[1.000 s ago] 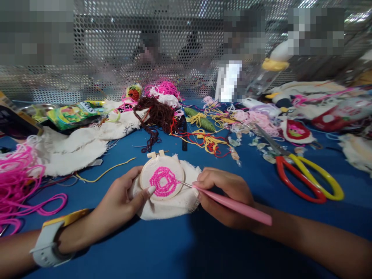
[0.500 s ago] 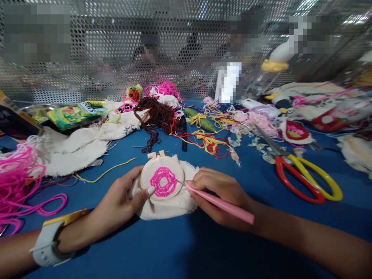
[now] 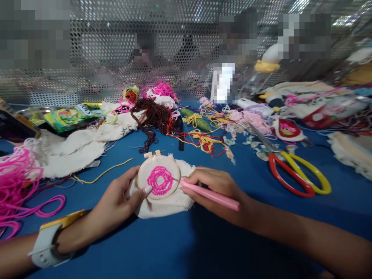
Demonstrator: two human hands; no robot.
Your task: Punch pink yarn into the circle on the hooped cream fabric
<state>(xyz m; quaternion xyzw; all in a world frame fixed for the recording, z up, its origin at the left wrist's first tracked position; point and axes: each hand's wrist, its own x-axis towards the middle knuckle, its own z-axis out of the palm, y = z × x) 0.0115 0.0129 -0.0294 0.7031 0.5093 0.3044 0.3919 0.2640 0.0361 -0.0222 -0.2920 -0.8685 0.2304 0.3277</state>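
A small wooden embroidery hoop (image 3: pixel 158 166) holds cream cloth (image 3: pixel 162 203) with a pink stitched ring (image 3: pixel 159 180) on it. My left hand (image 3: pixel 116 201) grips the hoop's left side, thumb resting on its lower rim. My right hand (image 3: pixel 216 190) holds a pink punch needle (image 3: pixel 209 194) like a pen, and its metal tip touches the right edge of the pink stitches. Hoop and cloth lie on the blue table (image 3: pixel 174 244).
Red and yellow scissors (image 3: pixel 293 170) lie to the right. Pink yarn (image 3: pixel 17 186) is heaped at the left, cream cloth pieces (image 3: pixel 72 149) behind it. Brown yarn (image 3: pixel 154 114), yellow and red threads (image 3: pixel 203 139) and a green packet (image 3: pixel 69 116) crowd the back, before a perforated metal screen (image 3: pixel 116 58).
My right hand slid left toward the hoop, bringing the needle tip from outside the hoop's rim onto the pink stitches. My left hand kept its hold.
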